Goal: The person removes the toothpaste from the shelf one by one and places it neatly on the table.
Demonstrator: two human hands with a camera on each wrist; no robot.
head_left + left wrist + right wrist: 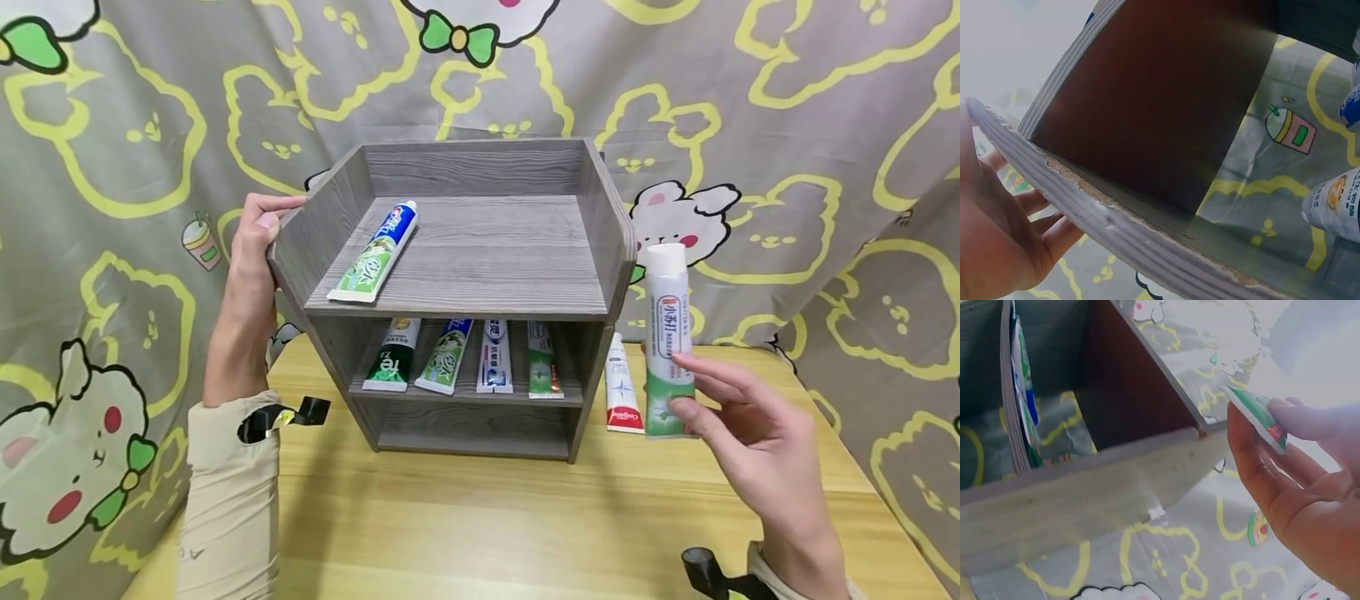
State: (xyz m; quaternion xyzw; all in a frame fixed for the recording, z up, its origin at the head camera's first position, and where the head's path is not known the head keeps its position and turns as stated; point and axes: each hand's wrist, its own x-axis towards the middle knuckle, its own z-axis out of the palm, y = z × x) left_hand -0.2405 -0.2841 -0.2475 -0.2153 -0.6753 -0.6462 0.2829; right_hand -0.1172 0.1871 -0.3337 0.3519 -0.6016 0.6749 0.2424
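My left hand (252,250) grips the upper left side panel of a grey wood-grain shelf unit (468,171), with its fingers wrapped behind the panel edge in the left wrist view. My right hand (765,450) pinches a white and green toothpaste tube (669,333) near its flat crimped end. That tube stands upright in the air, cap up, to the right of the unit. On the top shelf lies a blue and green toothpaste tube (377,254), towards the left. Several more tubes, one of them dark green and white (391,358), lie side by side on the middle shelf.
A red and white toothpaste tube (622,387) leans or lies beside the unit's right side, behind the held tube. The unit stands on a light wooden table (450,525). A grey curtain (517,92) with yellow bear outlines hangs behind and around it.
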